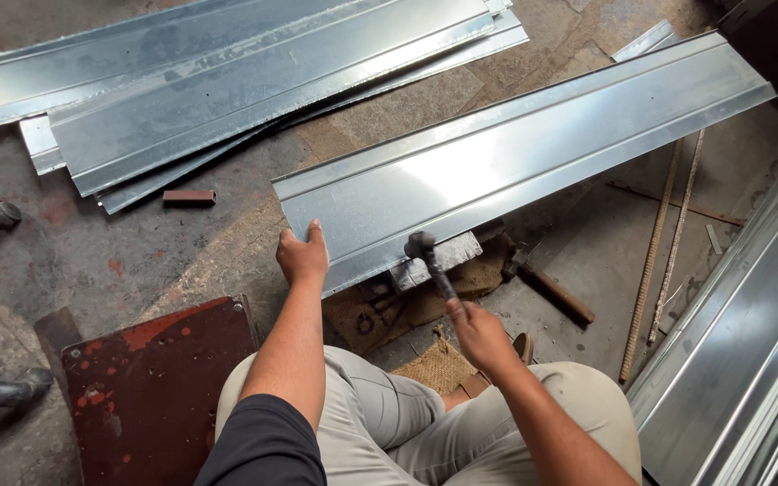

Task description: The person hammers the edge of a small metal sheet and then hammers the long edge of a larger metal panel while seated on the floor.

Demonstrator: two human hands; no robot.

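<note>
Your left hand (pixel 303 255) grips the near corner of the long metal sheet (pixel 515 162) lying on the floor. Your right hand (pixel 479 333) is closed around a hammer (pixel 431 263), head touching the sheet's near edge. No containers visible.

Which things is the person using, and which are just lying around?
In use:
- metal sheet, held by left hand
- hammer in right hand

Lying about:
- stacked sheets
- second hammer
- thin rods
- small brown block
</note>
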